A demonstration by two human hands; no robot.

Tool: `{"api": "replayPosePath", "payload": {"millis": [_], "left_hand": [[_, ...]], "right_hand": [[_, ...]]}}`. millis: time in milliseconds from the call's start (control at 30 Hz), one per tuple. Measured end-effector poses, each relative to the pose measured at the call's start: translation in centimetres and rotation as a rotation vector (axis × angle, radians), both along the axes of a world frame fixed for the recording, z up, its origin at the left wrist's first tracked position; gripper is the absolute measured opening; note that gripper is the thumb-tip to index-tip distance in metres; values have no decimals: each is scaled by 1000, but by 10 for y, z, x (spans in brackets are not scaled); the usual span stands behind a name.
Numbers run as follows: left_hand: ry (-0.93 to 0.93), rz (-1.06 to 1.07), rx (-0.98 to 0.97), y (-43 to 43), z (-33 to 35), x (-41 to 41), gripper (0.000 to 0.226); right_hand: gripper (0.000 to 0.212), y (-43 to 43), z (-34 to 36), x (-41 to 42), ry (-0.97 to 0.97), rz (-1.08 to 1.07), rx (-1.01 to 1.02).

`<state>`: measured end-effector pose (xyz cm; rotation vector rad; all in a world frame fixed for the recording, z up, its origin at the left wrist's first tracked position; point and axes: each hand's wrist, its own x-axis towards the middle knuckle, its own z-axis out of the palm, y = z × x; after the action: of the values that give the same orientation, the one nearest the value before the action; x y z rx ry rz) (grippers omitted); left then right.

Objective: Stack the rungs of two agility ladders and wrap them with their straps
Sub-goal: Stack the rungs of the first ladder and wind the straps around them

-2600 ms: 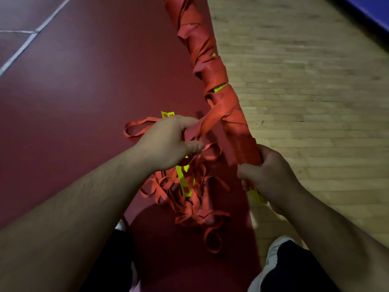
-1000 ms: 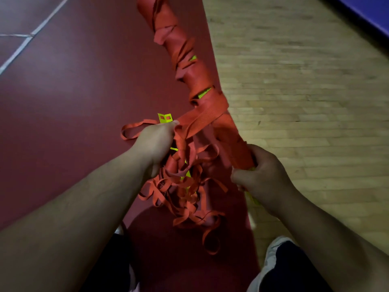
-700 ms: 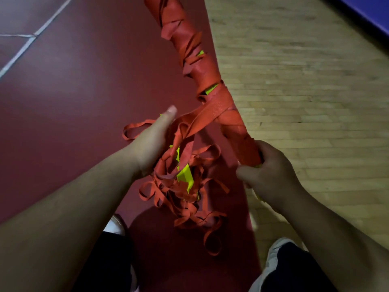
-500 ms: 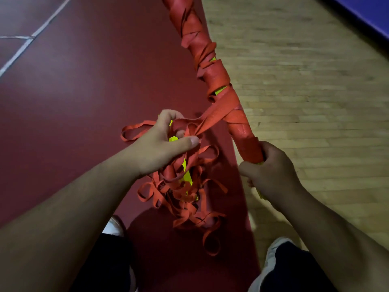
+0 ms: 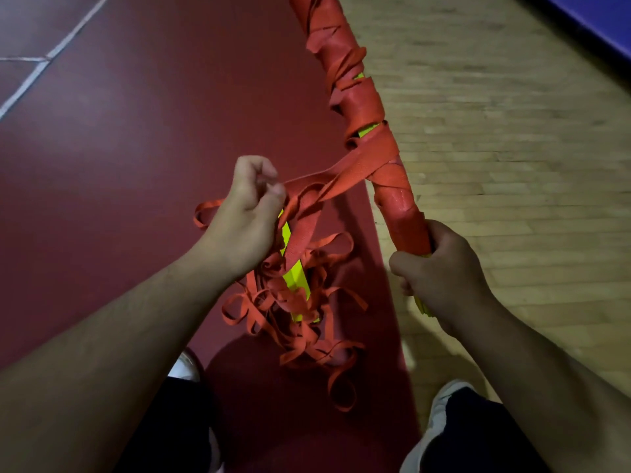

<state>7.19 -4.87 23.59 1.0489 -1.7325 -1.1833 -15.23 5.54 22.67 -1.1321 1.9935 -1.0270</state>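
Leftward my left hand point(image 5: 246, 213) had gone in the half second before, drawing the strap point(image 5: 345, 175) out tight from the bundle of rungs point(image 5: 368, 107). Its fingers were curled, pinching that strap between thumb and fingertips. My right hand point(image 5: 440, 278) was wrapped firmly round the near end of the bundle, holding it slanted up and away from me, above the line where the red floor point(image 5: 136, 131) met the wooden floor point(image 5: 495, 165).

By my reckoning the wrapping was well along but not done. Orange turns covered the bundle from my right hand to the top edge of view, with only small slivers of yellow showing between them. What was left lay under my left hand: a heap of loose straps point(image 5: 307, 339) on the red floor near my feet, with a yellow rung point(image 5: 295, 278) standing among the tangle. Whether that rung belonged to the second ladder I could not tell. All that slack was yet to be wound on.
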Motion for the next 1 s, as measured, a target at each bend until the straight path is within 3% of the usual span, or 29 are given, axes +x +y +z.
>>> {"api": "replayPosePath", "payload": {"millis": [67,133,200,333,467,533,633,733,1000], "left_hand": [[9,-64,19,0,3,1,28],[-127,-115,-44,1,2,1,41],[-190,-90,-46,0,0,0,32],[-72,-26,71,-2,-1,3,15],[-117,-15,24,-5,3,6,30],[-250,-14,-65,-4,2,5,35],[-605,-101,-223,0,-1,2,36],[-790,-208,-66,3,-11,5,32],[-885,-89,168,0,-18,6,67]], "right_hand": [[37,0,0,-2,6,-10,-2],[36,1,0,-3,25,-2,3],[35,3,1,-4,36,11,8],[32,3,1,-3,22,23,1],[34,2,3,-2,2,5,-15],[35,2,3,-2,5,0,-19],[36,3,2,-1,24,1,-25],[39,4,2,2,4,-8,-44],[35,0,4,2,-88,-42,-87]]}}
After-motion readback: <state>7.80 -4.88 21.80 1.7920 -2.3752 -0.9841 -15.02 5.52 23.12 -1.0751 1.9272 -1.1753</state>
